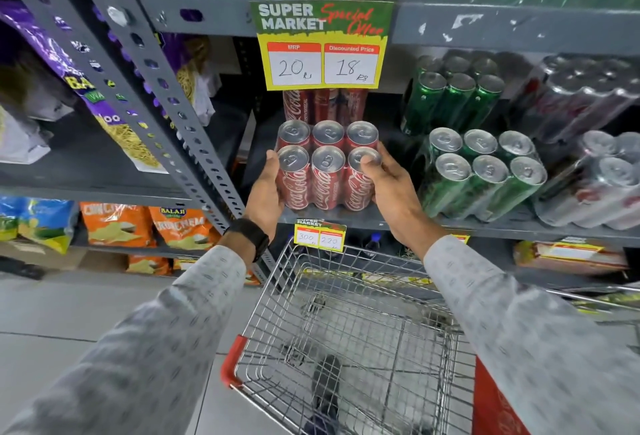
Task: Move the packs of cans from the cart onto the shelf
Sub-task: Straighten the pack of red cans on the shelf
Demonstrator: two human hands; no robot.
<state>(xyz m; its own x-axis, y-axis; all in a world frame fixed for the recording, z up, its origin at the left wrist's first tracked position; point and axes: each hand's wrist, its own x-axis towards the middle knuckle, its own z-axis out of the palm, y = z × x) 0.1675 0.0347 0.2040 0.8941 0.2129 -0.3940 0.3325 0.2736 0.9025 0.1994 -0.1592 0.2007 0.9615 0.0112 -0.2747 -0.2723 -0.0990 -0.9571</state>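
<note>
A shrink-wrapped pack of red cola cans stands upright at the front edge of the grey metal shelf. My left hand grips its left side and my right hand grips its right side, thumb on top of a can. Behind it stands another red can pack, partly hidden by a yellow price sign. Below my arms is the wire shopping cart; I see no packs in its basket.
To the right on the same shelf stand two green can packs and silver can packs. A slotted grey upright bounds the bay on the left, with snack bags beyond it. Grey tiled floor lies lower left.
</note>
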